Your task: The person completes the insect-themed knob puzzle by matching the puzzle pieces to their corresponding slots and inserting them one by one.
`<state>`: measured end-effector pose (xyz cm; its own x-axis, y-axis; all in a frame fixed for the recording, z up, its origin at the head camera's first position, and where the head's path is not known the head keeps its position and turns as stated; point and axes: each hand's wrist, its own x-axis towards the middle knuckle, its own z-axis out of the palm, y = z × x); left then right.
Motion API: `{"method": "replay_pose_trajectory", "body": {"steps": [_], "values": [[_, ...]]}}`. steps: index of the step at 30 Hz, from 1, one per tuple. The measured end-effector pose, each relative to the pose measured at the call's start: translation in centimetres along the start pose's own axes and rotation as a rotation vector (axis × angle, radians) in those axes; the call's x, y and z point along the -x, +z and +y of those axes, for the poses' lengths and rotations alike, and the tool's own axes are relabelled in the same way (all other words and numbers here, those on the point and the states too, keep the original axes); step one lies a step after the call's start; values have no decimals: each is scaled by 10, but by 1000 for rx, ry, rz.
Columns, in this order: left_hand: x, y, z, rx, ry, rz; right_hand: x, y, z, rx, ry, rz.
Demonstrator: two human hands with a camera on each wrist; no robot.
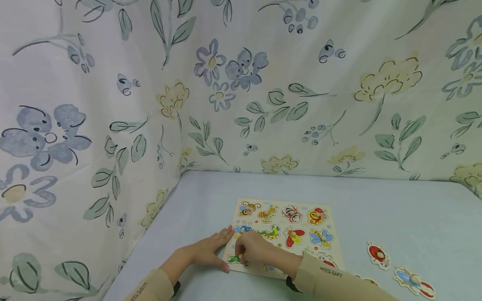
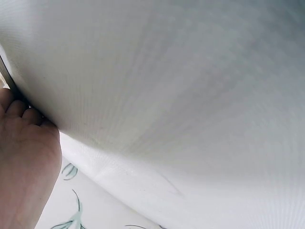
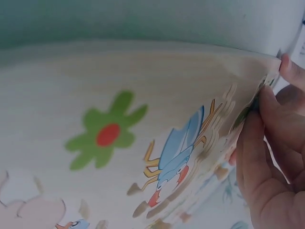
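Observation:
A wooden peg puzzle board (image 1: 335, 246) with colourful insect pieces lies on the table in the head view. My left hand (image 1: 207, 250) rests along the board's left edge, fingers extended and thumb near the lower left corner. Over that corner my right hand (image 1: 255, 247) pinches a green insect puzzle piece (image 1: 233, 259), mostly covered by the fingers. Thumb and fingertips close on this piece in the right wrist view, where it lies at or just above the board; any gap is unclear. The left wrist view shows only part of the left hand (image 2: 24, 157) against white cloth.
To the board's right lie a loose ladybird piece (image 1: 378, 256) and a blue-winged insect piece (image 1: 412, 282). Another red piece (image 1: 370, 281) is partly hidden by the right sleeve (image 1: 335, 276). A floral curtain (image 1: 282, 125) hangs behind and left of the table (image 1: 414, 217).

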<state>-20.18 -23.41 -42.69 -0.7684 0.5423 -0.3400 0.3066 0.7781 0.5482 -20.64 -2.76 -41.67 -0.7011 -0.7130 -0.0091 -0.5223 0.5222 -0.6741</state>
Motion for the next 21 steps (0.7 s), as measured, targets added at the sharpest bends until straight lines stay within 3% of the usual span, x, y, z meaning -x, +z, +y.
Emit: {"method": "replay_pose_trajectory", "body": {"steps": [12,21], "values": [[0,0,2,-13,-9,3,7,4,1,-22,14,65],[1,-1,3,-18,-12,5,19,1,5,-139,38,84]]}}
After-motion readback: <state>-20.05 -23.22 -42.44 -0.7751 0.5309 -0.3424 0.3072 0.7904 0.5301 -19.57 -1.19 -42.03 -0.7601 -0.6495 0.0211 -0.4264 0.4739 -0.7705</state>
